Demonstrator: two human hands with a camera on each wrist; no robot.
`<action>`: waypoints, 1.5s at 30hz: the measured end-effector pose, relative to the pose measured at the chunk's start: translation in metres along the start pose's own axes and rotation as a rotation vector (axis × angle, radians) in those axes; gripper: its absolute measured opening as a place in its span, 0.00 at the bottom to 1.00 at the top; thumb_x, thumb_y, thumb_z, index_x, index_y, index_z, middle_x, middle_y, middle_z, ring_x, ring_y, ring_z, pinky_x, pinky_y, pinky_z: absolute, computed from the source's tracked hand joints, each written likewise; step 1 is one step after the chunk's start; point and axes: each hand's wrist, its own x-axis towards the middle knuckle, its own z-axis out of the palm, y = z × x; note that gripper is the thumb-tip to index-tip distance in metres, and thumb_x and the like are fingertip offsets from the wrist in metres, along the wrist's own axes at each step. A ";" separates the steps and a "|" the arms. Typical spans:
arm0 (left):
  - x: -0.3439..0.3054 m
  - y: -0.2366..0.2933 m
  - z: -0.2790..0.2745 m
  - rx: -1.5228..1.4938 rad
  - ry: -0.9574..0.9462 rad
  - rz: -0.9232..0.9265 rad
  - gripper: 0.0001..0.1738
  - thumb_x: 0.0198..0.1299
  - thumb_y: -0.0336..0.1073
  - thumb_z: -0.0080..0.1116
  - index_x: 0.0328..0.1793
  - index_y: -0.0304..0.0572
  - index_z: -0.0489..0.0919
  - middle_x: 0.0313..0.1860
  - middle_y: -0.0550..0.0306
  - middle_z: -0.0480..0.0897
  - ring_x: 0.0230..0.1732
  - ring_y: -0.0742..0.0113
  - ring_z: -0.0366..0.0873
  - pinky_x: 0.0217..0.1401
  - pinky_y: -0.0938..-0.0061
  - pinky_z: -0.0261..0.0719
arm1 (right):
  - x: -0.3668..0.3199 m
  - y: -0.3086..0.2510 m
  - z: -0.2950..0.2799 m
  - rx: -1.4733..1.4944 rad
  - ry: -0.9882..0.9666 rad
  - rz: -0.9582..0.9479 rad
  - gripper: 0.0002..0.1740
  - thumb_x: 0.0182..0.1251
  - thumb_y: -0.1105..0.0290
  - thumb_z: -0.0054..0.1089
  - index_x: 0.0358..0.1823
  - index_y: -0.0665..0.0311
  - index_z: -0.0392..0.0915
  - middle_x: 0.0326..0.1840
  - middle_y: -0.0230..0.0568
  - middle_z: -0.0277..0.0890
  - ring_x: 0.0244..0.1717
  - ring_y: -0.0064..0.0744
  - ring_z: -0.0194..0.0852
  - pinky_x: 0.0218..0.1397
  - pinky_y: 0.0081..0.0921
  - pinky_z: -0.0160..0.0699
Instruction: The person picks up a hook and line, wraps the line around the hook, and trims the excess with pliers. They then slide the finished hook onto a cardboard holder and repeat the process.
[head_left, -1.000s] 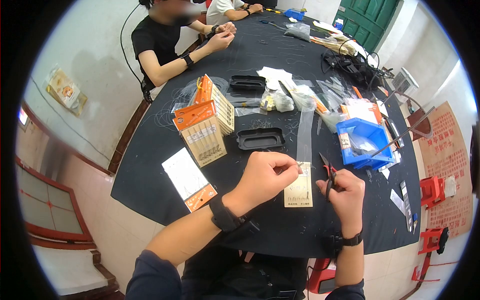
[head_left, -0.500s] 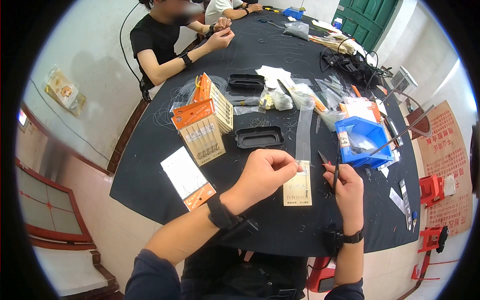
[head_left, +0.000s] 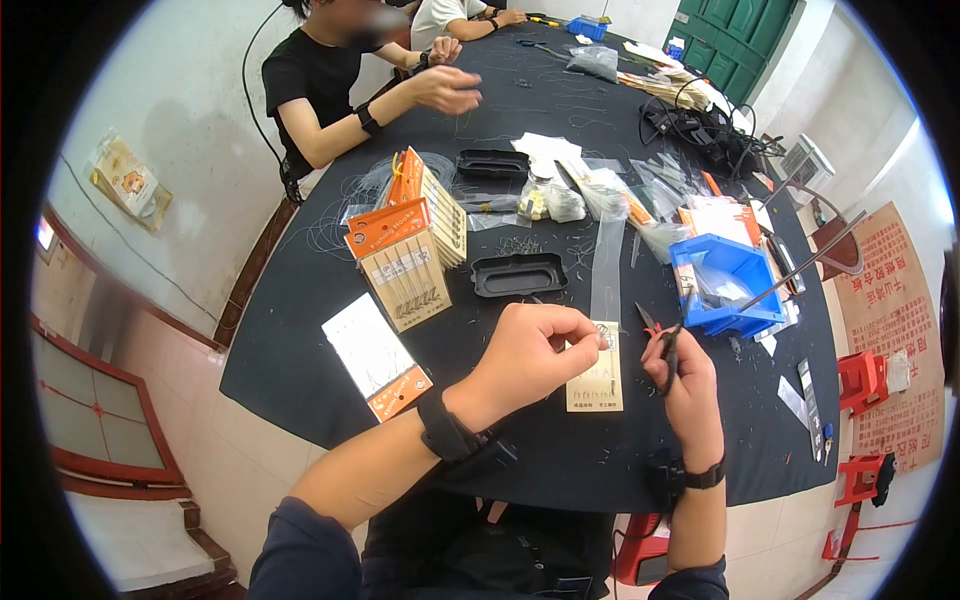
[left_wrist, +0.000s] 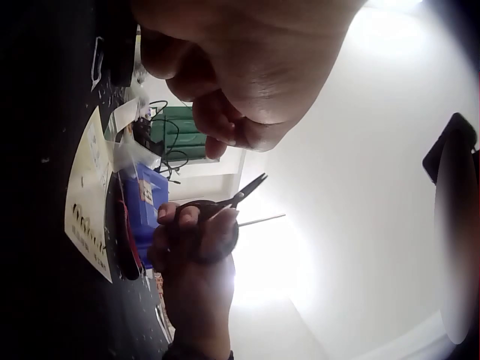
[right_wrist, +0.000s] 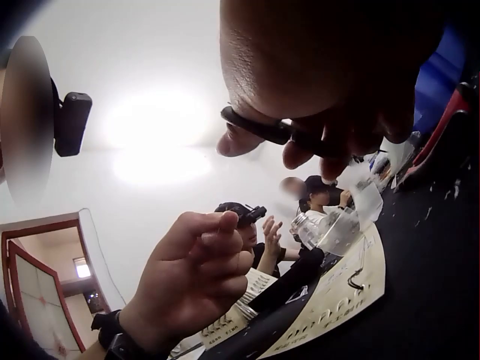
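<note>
In the head view my left hand (head_left: 540,350) is raised over the upper part of a cream card (head_left: 594,390). Its thumb and forefinger pinch a small thin thing, too fine to make out. A row of fishhooks (left_wrist: 84,225) shows along the card's lower end in the left wrist view, and a darker hook (right_wrist: 356,279) hangs over it in the right wrist view. To the card's right, my right hand (head_left: 690,385) grips small black scissors (left_wrist: 241,195), fingers at the loops and blades pointing up. Beside that hand on the table lies a red-handled tool (head_left: 652,327) with a pointed grey tip.
A black tray (head_left: 520,276) stands beyond my left hand. Stacked orange-topped hook cards (head_left: 410,275) and a white packet (head_left: 365,345) lie left. A blue bin (head_left: 725,318) stands right, with plastic bags behind it. Another person (head_left: 325,95) sits across the black table.
My right hand has turned slightly, swinging the scissors from upright to a tilt. My left hand has barely moved. The person across has spread their hands apart.
</note>
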 end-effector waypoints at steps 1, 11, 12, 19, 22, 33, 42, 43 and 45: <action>0.000 0.001 0.000 0.023 -0.001 0.020 0.07 0.61 0.27 0.61 0.39 0.31 0.88 0.29 0.62 0.86 0.25 0.87 0.70 0.26 0.85 0.66 | -0.001 0.001 0.001 0.065 0.008 -0.003 0.20 0.72 0.57 0.65 0.36 0.68 0.72 0.31 0.33 0.68 0.30 0.26 0.64 0.37 0.23 0.68; 0.000 0.001 -0.001 0.086 0.006 0.122 0.07 0.59 0.27 0.62 0.39 0.33 0.89 0.27 0.60 0.85 0.22 0.86 0.68 0.24 0.83 0.63 | 0.000 -0.005 -0.005 -0.205 -0.042 -0.044 0.20 0.47 0.67 0.77 0.28 0.67 0.71 0.31 0.35 0.73 0.30 0.27 0.71 0.32 0.22 0.69; 0.000 0.002 -0.002 0.104 -0.003 0.146 0.07 0.59 0.27 0.62 0.38 0.34 0.89 0.27 0.60 0.84 0.22 0.85 0.67 0.23 0.83 0.62 | 0.000 -0.002 -0.002 -0.178 -0.014 -0.112 0.22 0.42 0.68 0.81 0.23 0.66 0.70 0.31 0.36 0.78 0.28 0.29 0.74 0.30 0.23 0.72; 0.000 0.002 -0.002 0.094 -0.023 0.197 0.06 0.57 0.28 0.62 0.36 0.35 0.89 0.26 0.61 0.84 0.20 0.84 0.65 0.22 0.82 0.59 | 0.001 -0.002 0.001 -0.180 -0.019 -0.159 0.22 0.38 0.70 0.82 0.23 0.67 0.71 0.32 0.37 0.79 0.28 0.26 0.76 0.31 0.22 0.76; 0.000 0.001 -0.001 0.090 -0.021 0.202 0.06 0.57 0.28 0.62 0.36 0.36 0.89 0.26 0.61 0.83 0.20 0.84 0.65 0.22 0.82 0.59 | 0.000 -0.004 0.001 -0.182 -0.033 -0.145 0.20 0.38 0.71 0.82 0.22 0.68 0.73 0.31 0.36 0.78 0.26 0.25 0.75 0.28 0.21 0.75; 0.000 0.002 -0.001 0.107 -0.009 0.247 0.06 0.55 0.28 0.64 0.37 0.35 0.88 0.23 0.60 0.81 0.19 0.81 0.64 0.22 0.80 0.59 | -0.001 -0.009 0.001 -0.215 -0.083 -0.098 0.17 0.37 0.72 0.81 0.20 0.69 0.77 0.24 0.34 0.75 0.19 0.21 0.73 0.23 0.20 0.70; 0.000 0.002 -0.001 0.115 -0.014 0.252 0.05 0.56 0.28 0.64 0.36 0.33 0.87 0.23 0.60 0.80 0.20 0.80 0.65 0.22 0.78 0.59 | -0.002 -0.010 0.000 -0.222 -0.098 -0.110 0.17 0.37 0.72 0.82 0.18 0.68 0.77 0.22 0.33 0.73 0.19 0.22 0.71 0.22 0.20 0.68; 0.001 0.002 -0.001 0.114 -0.013 0.258 0.05 0.56 0.28 0.64 0.36 0.33 0.87 0.23 0.60 0.80 0.20 0.80 0.65 0.22 0.78 0.59 | -0.002 -0.010 0.000 -0.223 -0.097 -0.111 0.17 0.37 0.72 0.82 0.18 0.68 0.77 0.22 0.33 0.73 0.19 0.22 0.71 0.22 0.20 0.68; 0.001 0.000 -0.001 0.113 -0.012 0.264 0.05 0.56 0.27 0.65 0.37 0.33 0.87 0.23 0.60 0.80 0.20 0.79 0.65 0.22 0.78 0.59 | -0.002 -0.009 0.000 -0.225 -0.097 -0.112 0.17 0.37 0.72 0.82 0.18 0.68 0.77 0.22 0.33 0.72 0.19 0.22 0.71 0.23 0.20 0.68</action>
